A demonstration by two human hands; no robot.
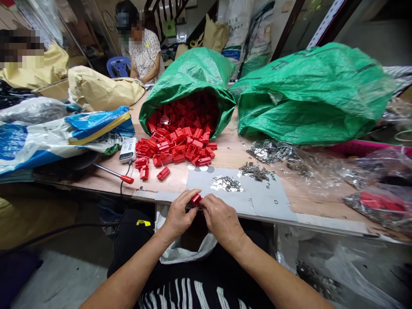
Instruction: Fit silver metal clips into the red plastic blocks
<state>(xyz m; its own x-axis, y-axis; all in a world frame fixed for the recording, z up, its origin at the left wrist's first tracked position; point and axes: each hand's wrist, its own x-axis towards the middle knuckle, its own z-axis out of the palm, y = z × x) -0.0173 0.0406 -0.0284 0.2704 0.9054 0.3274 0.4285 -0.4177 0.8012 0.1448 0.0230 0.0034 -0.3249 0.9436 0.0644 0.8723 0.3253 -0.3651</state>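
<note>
Pinching a small red plastic piece (196, 199) between the fingertips of both hands, the person works just at the near edge of the wooden table (225, 154). The left hand (177, 216) closes its thumb and forefinger narrowly on the left end of the piece, while the right hand (221, 219) grips the other end with its fingers curled in tight; the two hands touch around it, and most of the piece is hidden by them. Just beyond the hands lies a grey sheet (257, 195) on the table, with a small heap of shiny metal bits (227, 183) on it. Farther back, a pile of red plastic pieces (175, 148) spills from the mouth of a green sack (193, 73) lying on its side. A second green sack (309, 94) lies to the right of it, closed over. To the left of the red pile sits a small white device (128, 149), and near it a tool with a red handle (126, 179). Clear plastic bags (380, 189) holding more metal bits crowd the right end of the table. At the far side another person (143, 47) sits in a patterned top.
</note>
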